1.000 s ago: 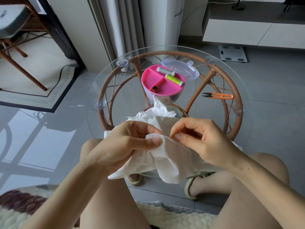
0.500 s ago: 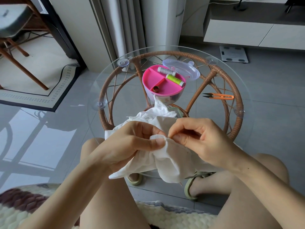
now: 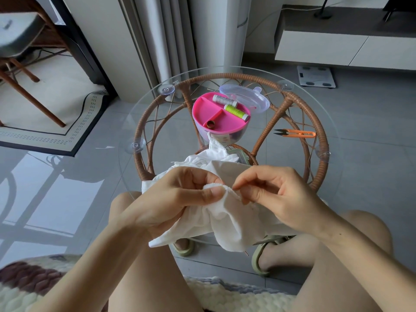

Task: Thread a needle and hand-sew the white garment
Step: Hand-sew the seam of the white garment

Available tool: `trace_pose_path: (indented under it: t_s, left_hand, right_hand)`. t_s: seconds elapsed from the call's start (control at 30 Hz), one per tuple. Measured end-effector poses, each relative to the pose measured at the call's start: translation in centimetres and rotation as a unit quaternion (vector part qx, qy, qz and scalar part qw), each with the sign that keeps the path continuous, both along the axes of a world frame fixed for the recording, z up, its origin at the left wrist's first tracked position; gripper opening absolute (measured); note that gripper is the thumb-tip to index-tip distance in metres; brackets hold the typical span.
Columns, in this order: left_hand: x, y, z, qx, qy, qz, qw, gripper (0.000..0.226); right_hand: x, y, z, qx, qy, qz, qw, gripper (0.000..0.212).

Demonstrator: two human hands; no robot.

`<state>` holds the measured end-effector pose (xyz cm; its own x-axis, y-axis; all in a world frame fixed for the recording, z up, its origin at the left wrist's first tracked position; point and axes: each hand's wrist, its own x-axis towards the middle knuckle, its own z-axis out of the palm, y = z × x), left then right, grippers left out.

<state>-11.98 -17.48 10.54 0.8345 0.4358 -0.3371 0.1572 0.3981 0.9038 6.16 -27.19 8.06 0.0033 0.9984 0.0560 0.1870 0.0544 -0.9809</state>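
The white garment hangs bunched over the near edge of the round glass table and onto my lap. My left hand grips a fold of it, thumb on top of the hem. My right hand pinches something thin at the fold's edge, right beside my left thumb; the needle itself is too small to make out. A short reddish thread end pokes out below the cloth.
A pink sewing box with grey and green spools and a thimble stands mid-table, its clear lid behind it. Orange thread snips lie at the right. Rattan table frame below the glass; sandalled feet on the floor.
My right hand has drawn slightly right, away from the fold, its fingers opening a gap from my left thumb. My left hand keeps its hold on the cloth.
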Motion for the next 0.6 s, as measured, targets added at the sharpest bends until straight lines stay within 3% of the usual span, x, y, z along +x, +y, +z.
trace_pose_path:
  t_s: [0.13,0.6]
  left_hand:
    - [0.01,-0.16,-0.01,0.010,-0.001,0.003,1.000,0.013]
    - [0.14,-0.23,0.29,0.034,0.010,0.007,0.999,0.016]
  right_hand:
    - [0.38,-0.10,0.14,0.008,-0.005,0.009,1.000,0.019]
    - [0.47,-0.20,-0.05,0.019,-0.022,-0.022,0.999,0.019]
